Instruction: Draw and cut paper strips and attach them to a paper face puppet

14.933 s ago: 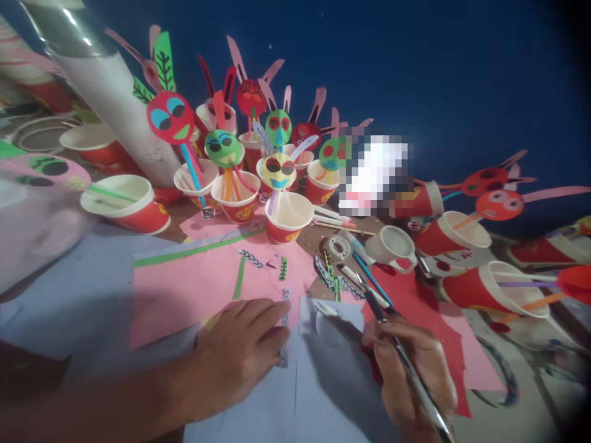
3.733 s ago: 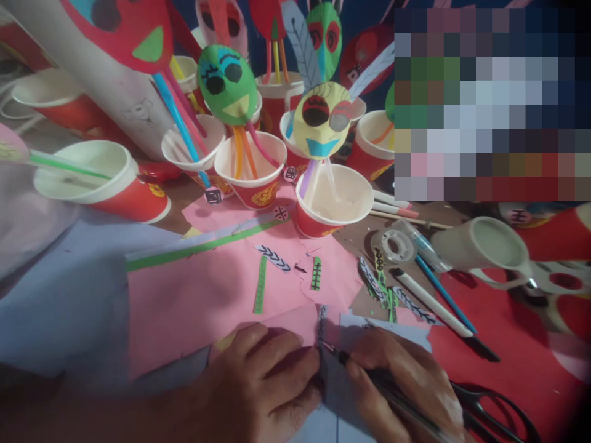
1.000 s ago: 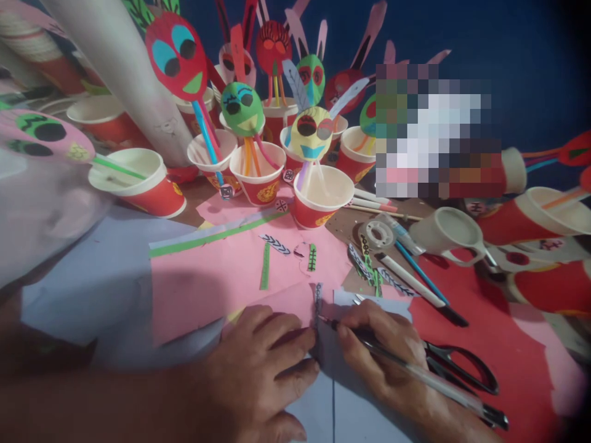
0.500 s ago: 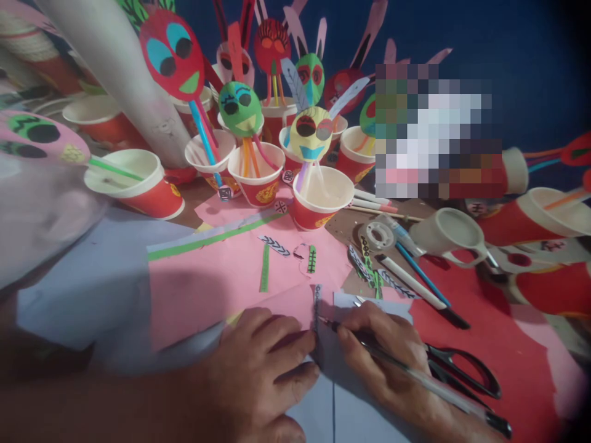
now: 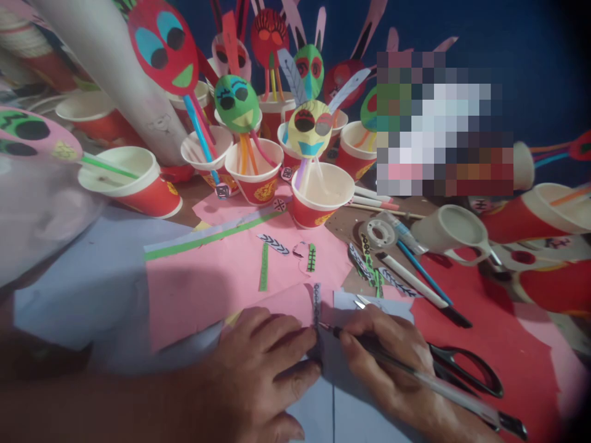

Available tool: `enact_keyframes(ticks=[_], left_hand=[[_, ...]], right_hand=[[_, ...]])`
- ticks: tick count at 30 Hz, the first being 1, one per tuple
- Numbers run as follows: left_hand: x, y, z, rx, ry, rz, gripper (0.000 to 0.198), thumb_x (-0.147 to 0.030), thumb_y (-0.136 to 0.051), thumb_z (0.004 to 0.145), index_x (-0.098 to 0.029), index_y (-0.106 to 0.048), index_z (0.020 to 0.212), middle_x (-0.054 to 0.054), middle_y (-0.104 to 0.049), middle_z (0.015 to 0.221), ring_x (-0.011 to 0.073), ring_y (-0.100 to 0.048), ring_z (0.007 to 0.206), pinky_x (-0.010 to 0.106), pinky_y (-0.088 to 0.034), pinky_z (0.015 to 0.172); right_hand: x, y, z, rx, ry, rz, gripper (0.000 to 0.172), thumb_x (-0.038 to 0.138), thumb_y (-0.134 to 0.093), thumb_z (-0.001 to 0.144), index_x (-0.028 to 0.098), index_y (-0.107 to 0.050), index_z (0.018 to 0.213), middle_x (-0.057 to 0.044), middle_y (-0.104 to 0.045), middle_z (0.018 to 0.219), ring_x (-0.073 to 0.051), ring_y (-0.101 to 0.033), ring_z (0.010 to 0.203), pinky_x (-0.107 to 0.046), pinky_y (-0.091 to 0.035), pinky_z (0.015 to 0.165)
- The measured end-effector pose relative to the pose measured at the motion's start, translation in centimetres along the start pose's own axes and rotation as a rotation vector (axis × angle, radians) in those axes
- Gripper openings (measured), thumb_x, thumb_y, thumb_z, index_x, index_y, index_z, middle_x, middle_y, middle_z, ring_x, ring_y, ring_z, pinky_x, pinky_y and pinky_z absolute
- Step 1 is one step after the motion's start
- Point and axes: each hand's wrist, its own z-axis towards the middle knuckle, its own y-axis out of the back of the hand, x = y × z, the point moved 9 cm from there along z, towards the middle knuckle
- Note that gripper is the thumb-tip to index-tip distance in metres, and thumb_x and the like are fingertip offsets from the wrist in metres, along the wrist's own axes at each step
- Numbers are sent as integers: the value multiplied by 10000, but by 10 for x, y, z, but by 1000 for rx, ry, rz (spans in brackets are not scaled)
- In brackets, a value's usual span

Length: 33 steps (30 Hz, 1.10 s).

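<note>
My right hand (image 5: 392,363) is closed around a black-gripped pen (image 5: 429,378). The pen's tip meets a narrow blue paper strip (image 5: 316,301) that bears a dark chain-like pattern. Pressed flat with fingers stretched out, my left hand (image 5: 272,363) lies over pink and blue paper, its fingertips at the strip's left edge. Under the strip is a pink sheet (image 5: 281,301). Black-handled scissors (image 5: 478,369) lie partly beneath my right hand, their silver tips showing beyond it. Above my hands lie a green strip (image 5: 263,267) and a blue leaf-patterned piece (image 5: 273,244).
Paper cups (image 5: 323,194) with painted spoon-like faces stand along the back. To the right are a tape roll (image 5: 377,232), a white mug (image 5: 462,234), a white marker (image 5: 415,283), a blue stick (image 5: 422,271) and red paper (image 5: 517,351). A grey pole (image 5: 111,67) slants at back left.
My right hand and the pen have shifted slightly, with the tip a little lower along the strip. More of the pattern shows on the strip. My left hand stays nearly in place.
</note>
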Motion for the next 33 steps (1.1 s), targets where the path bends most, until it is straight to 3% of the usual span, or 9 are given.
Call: enact_keyframes(ticks=[10,23,29,33], left_hand=[[0,6,1,1,4,22,434,-504,-622,770,-257,-571,1123,28,-559,1200,229,-470,1040,401,-275,910],[-1,3,1,42,-29,25,460,-510,-608,778,-233,-562,1142,19,-579,1209,246,-467,1049,419,-268,898],[-1,3,0,13,-14,7,468,-511,-603,784,-223,-560,1150,18,-582,1208,244,-464,1054,420,-249,910],[-2,3,0,13,-26,12,460,-503,-596,793,-216,-561,1151,31,-585,1197,246,-461,1050,419,-247,908]], right_hand=[[0,-1,-1,-18,5,-36,120,199,-523,811,207,-472,704,64,-480,513,-75,-444,426,-204,-353,440],[-3,-5,-3,82,-36,-4,161,201,-509,794,199,-462,640,58,-472,502,-72,-430,436,-202,-315,439],[-3,0,0,0,-45,9,138,203,-518,809,192,-487,675,64,-475,496,-61,-434,413,-184,-332,425],[-5,-2,1,21,-72,38,148,206,-528,807,190,-478,669,79,-437,471,-47,-389,382,-174,-307,397]])
